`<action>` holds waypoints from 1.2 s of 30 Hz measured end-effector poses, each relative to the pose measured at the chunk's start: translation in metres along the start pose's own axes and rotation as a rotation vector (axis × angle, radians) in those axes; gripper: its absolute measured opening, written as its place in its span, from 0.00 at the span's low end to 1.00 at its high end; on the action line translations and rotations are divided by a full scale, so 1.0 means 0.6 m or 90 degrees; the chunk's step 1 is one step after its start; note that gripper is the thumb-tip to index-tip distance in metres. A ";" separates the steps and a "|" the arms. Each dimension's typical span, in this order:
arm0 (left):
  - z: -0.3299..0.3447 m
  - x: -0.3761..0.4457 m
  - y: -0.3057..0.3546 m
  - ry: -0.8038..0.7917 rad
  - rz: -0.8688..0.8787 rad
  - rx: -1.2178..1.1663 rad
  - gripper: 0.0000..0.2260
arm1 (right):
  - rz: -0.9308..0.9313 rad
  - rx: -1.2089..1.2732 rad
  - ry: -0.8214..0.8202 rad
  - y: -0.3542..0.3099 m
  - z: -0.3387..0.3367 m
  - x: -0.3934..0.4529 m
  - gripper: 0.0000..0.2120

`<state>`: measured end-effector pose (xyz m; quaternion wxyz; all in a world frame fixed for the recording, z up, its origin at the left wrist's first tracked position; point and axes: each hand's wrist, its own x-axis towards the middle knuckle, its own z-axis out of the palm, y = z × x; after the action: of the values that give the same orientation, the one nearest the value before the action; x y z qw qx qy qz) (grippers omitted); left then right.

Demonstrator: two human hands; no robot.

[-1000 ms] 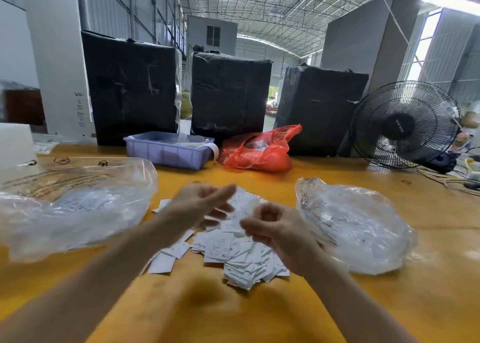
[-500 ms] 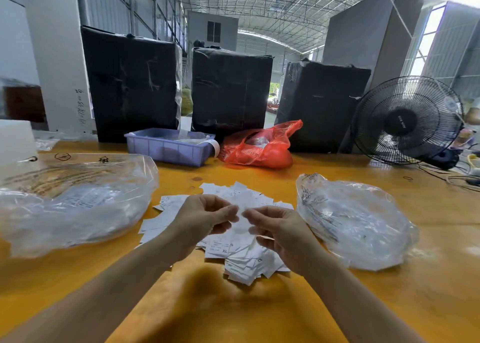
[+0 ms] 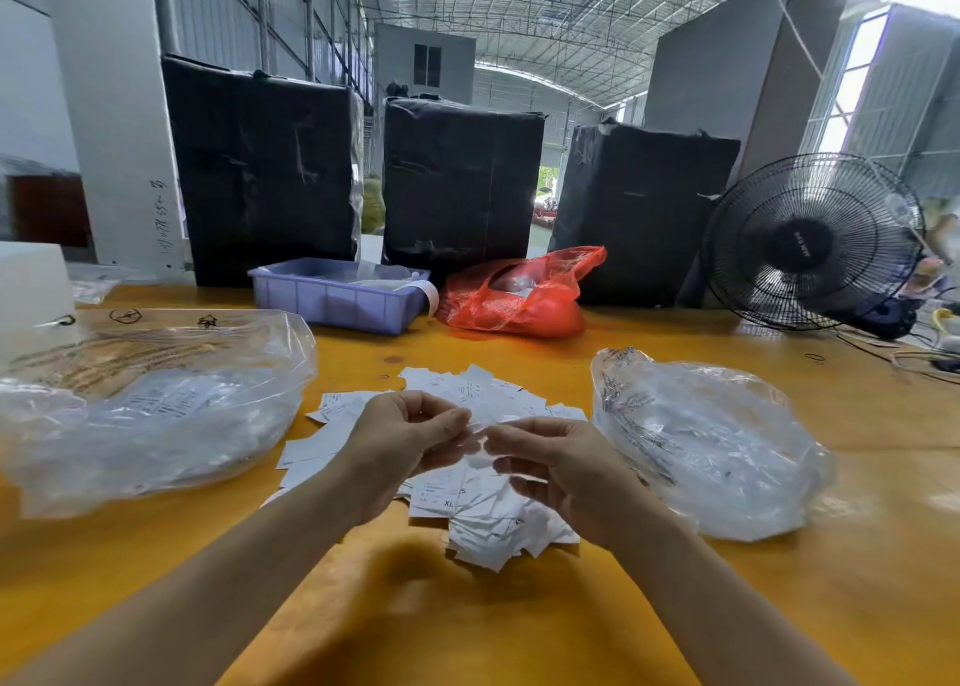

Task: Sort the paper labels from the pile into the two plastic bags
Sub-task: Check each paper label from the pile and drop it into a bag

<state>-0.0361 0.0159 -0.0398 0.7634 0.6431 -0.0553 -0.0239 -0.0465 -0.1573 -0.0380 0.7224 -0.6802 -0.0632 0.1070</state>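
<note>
Fingers (image 3: 452, 417) of both hands on crosswise label (image 3: 480, 428)

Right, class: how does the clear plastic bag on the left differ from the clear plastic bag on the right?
The clear plastic bag on the left looks wider and flatter; the clear plastic bag on the right is more mounded. The left one reaches the picture's left edge; the right one lies wholly in view. Both are crinkled, hold white labels and flank the pile.

Left hand (image 3: 402, 441) and right hand (image 3: 563, 469) meet fingertip-to-fingertip (fingers curled).

Pile of labels (image 3: 483, 524) partly behind both hands
</note>
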 end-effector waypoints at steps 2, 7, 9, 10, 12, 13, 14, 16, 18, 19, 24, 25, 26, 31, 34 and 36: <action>0.000 -0.001 0.000 -0.012 0.004 -0.007 0.03 | -0.004 0.025 0.045 -0.001 -0.003 0.004 0.08; -0.007 -0.002 0.001 -0.079 -0.030 0.088 0.18 | -0.053 -0.068 0.065 0.001 -0.005 0.004 0.05; -0.007 -0.003 0.002 -0.099 -0.041 0.131 0.25 | -0.097 -0.127 0.050 0.002 -0.005 0.001 0.06; -0.006 -0.003 0.002 -0.097 -0.039 0.146 0.26 | -0.112 -0.142 0.039 0.002 -0.004 0.000 0.07; -0.003 -0.004 0.000 -0.094 -0.029 0.161 0.25 | -0.133 -0.146 0.013 0.005 -0.003 0.002 0.08; -0.002 -0.004 -0.001 -0.094 -0.025 0.157 0.22 | -0.142 -0.145 0.003 0.008 -0.001 0.004 0.08; -0.001 -0.005 -0.003 -0.093 -0.023 0.149 0.19 | -0.150 -0.150 0.000 0.011 0.001 0.006 0.07; 0.000 -0.005 -0.005 -0.079 -0.022 0.138 0.15 | -0.165 -0.170 0.007 0.015 0.006 0.009 0.08; 0.000 -0.004 -0.004 -0.052 -0.025 0.129 0.14 | -0.183 -0.186 0.015 0.015 0.010 0.009 0.11; -0.001 -0.003 -0.004 -0.032 -0.024 0.120 0.14 | -0.189 -0.189 0.020 0.015 0.011 0.010 0.13; -0.023 0.015 0.006 0.108 0.010 0.092 0.08 | -0.294 -0.421 0.158 0.033 0.011 0.029 0.05; -0.030 0.018 0.007 0.131 0.013 0.094 0.07 | -0.326 -0.519 0.171 0.040 0.013 0.033 0.06; -0.037 0.021 0.007 0.147 0.017 0.097 0.07 | -0.352 -0.590 0.163 0.047 0.018 0.036 0.08; -0.044 0.026 0.001 0.168 0.024 0.107 0.06 | -0.261 -0.848 0.098 0.065 0.050 0.054 0.31; -0.041 0.026 -0.001 0.153 0.021 0.120 0.06 | -0.194 -0.767 0.103 0.066 0.053 0.058 0.32; -0.040 0.025 -0.002 0.146 0.024 0.126 0.06 | -0.182 -0.608 0.113 0.065 0.049 0.056 0.28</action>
<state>-0.0183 0.0377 -0.0442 0.6980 0.7125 0.0184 0.0694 -0.0235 -0.1185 -0.0765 0.3403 -0.9259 -0.1357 -0.0922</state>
